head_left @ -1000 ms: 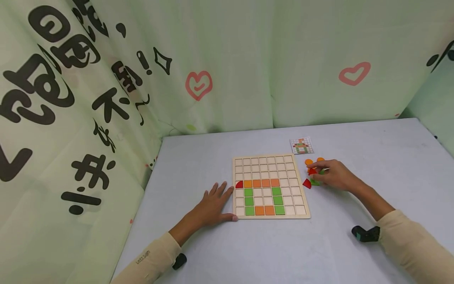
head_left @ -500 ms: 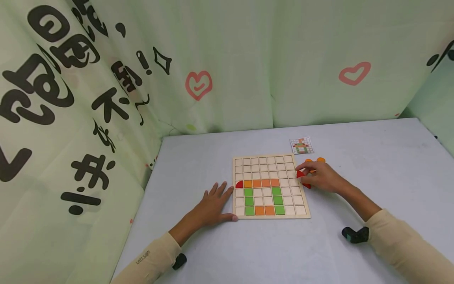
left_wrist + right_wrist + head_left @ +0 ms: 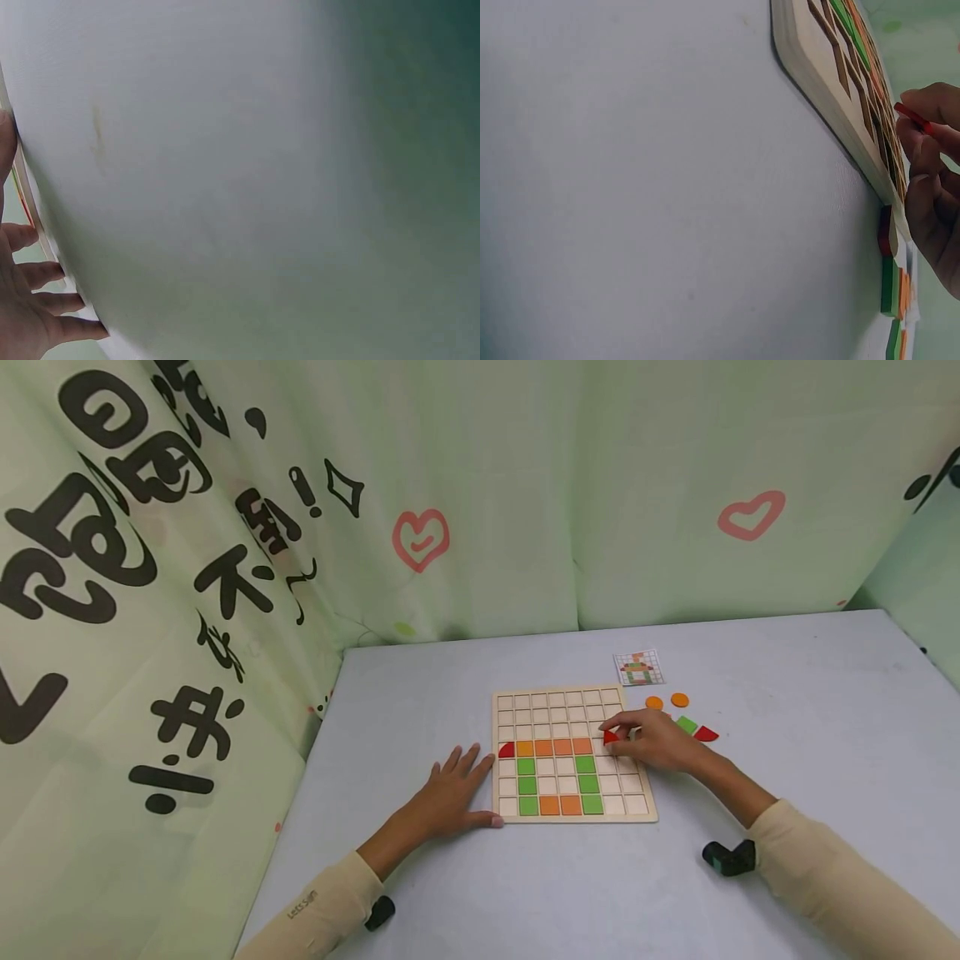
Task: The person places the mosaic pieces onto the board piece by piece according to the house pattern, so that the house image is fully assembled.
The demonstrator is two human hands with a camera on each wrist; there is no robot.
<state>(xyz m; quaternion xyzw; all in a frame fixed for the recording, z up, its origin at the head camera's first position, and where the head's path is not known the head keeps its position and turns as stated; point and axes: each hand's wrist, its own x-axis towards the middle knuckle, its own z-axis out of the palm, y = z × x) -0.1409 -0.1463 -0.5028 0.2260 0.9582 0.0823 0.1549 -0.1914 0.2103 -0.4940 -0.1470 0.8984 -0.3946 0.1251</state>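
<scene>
A wooden grid board lies on the table, with green and orange square tiles and one red quarter-round tile set in its cells. My right hand pinches a red tile between thumb and fingertips, over the board's right part beside the orange row; the right wrist view shows this red tile edge-on, above the board. At the board's left edge, my left hand rests with fingers spread, the thumb at the lower left corner. In the left wrist view those spread fingers touch the board's edge.
Right of the board lie two orange discs, a green tile and another red tile; the right hand partly covers the pile. A small printed pattern card lies behind the board. Printed curtains stand behind the table.
My right hand has moved left from the loose pile to over the board, carrying the red tile. More of the pile shows now. The left hand has stayed put.
</scene>
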